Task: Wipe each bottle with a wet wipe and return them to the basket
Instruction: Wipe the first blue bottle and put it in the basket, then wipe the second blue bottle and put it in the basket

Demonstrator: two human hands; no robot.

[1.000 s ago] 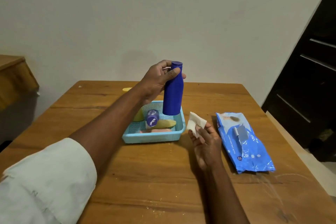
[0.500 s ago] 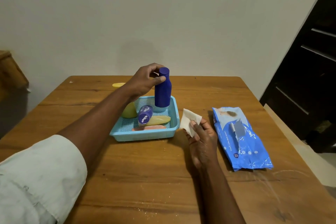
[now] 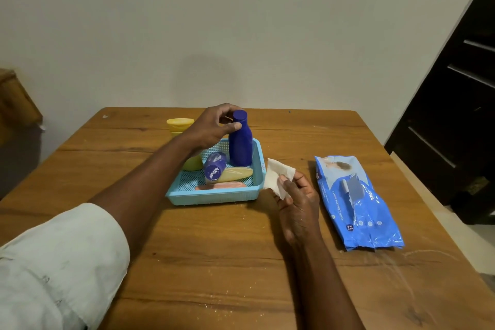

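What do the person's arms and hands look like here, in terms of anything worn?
The left arm wears a pale whitish sleeve, rolled or pushed up near the elbow, faintly smudged, forearm bare. The right arm is bare as far as shown. Left hand and right hand are gloveless; no watch shows.

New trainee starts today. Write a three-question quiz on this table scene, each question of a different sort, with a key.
1. True or false: the tall blue bottle lies flat on the table outside the basket.
2. Which of the hands holds the white wipe?
A. left hand
B. right hand
C. neither
3. Fill in: the blue wipes pack lies to the ___ of the basket.

Key
1. False: it stands upright in the basket's far right corner, the left hand gripping its neck.
2. B
3. right
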